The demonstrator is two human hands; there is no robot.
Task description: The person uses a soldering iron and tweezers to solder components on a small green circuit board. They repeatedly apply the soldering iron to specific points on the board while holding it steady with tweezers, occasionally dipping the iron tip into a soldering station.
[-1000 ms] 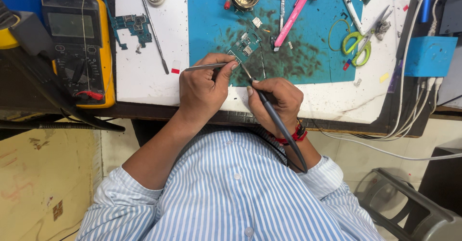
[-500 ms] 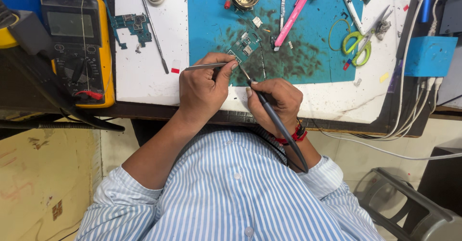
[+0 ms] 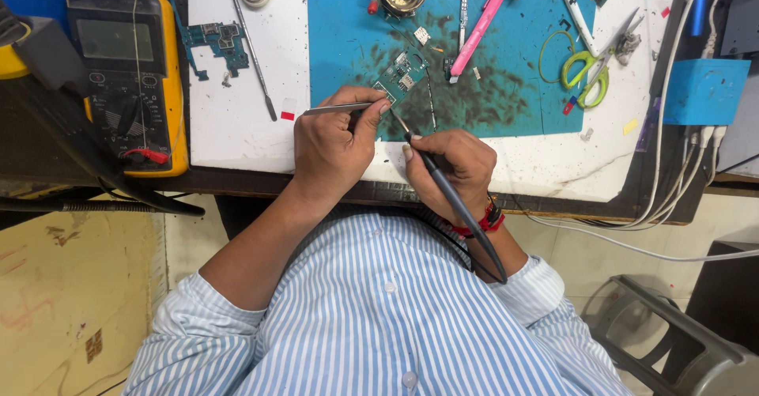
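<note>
Head view looks down on a person soldering a small green board (image 3: pixel 399 76) that lies on the blue mat (image 3: pixel 340 24), just beyond both hands. Left hand (image 3: pixel 332 147) has its grip pinched shut on tweezers (image 3: pixel 336 109), whose tips are hidden behind the fingers near the board's near corner. Right hand (image 3: pixel 451 171) is closed around a black iron (image 3: pixel 443 186), held like a pen, tip slanting up to the board's near edge.

To do this well, I judge both wrists should rest on the worktop (image 3: pixel 237 127) edge, so that only the fingertips move and the iron touches one joint briefly.

Room is tight beyond the board: a pink tool (image 3: pixel 482 20) and loose chips lie near. Scissors (image 3: pixel 589 72) sit well to the right, a multimeter (image 3: pixel 126 72) well to the left. Open white surface lies left of the tweezers.
</note>
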